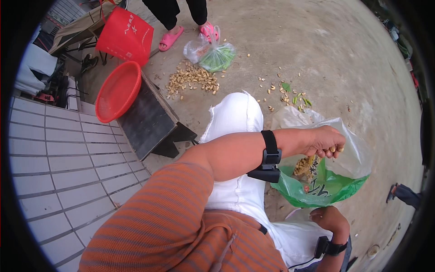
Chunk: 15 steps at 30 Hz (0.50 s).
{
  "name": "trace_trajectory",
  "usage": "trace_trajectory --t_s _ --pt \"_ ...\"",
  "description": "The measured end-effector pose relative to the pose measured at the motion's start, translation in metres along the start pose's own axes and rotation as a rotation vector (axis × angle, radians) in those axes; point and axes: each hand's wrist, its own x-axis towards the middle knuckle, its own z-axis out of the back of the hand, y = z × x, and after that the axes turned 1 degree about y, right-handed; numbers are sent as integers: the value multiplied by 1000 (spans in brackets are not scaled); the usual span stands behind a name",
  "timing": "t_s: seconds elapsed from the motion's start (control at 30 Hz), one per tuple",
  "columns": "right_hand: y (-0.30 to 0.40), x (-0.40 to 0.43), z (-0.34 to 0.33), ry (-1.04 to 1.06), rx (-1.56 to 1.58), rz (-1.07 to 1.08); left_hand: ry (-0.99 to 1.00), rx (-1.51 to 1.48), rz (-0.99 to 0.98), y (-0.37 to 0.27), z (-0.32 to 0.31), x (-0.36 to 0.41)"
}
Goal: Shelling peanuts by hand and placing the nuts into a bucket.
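My left hand (pixel 327 141) reaches across my white-trousered leg and hangs over an open plastic bag (pixel 340 185). A few unshelled peanuts (pixel 332 149) show between its curled fingers. The bag is clear above and green below, with writing on it. More peanuts (pixel 301 166) lie inside it. Beside the bag's near rim is my right hand (pixel 330 217), bent at the wrist over my other leg. Its fingertips are partly hidden, so whether it grips the bag cannot be told. Both wrists wear black straps with small devices.
A heap of peanuts (pixel 192 80) lies on the concrete floor near a tied bag of green vegetables (pixel 217 57). A red basket (pixel 119 91) rests on a low dark bench (pixel 146 119), beside a red bag (pixel 125 34). Someone in pink sandals (pixel 171 39) stands ahead. White tiles (pixel 64 163) are at left.
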Motion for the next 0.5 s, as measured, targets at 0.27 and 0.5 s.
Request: trace_trajectory --t_s 0.27,0.5 --pt "94 -48 62 -407 547 712 51 28 -182 -3 -13 -1" --pt "74 25 92 -947 1037 709 -11 126 -247 -11 -18 4"
